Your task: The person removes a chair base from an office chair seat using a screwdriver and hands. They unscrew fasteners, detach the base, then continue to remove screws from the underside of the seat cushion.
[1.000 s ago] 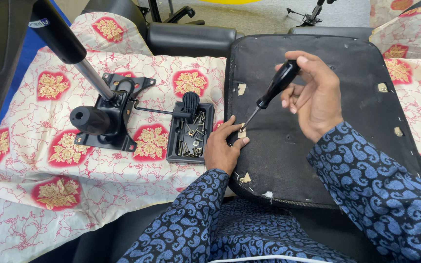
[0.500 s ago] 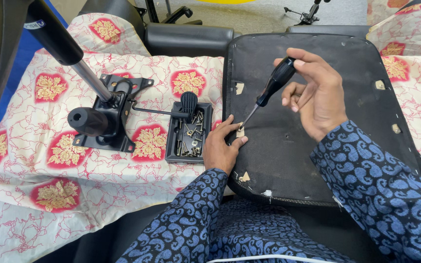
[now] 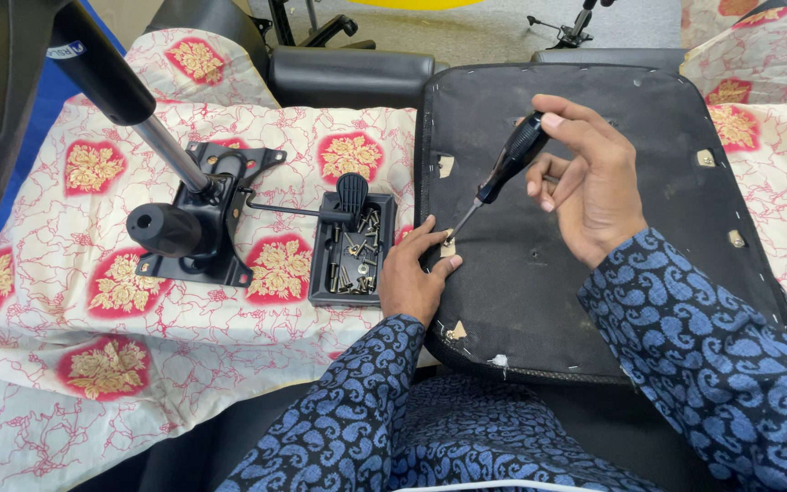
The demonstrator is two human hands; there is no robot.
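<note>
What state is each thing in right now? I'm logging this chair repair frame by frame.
Seat pad: lying underside up, several small tears in its black fabric.
Screwdriver: tilted, tip down at a torn spot.
Right hand: gripping the screwdriver handle.
Left hand: fingers pressed beside the tip.
Screw tray: open, holding loose screws.
Chair mechanism: detached, lying on the patterned cloth.
</note>
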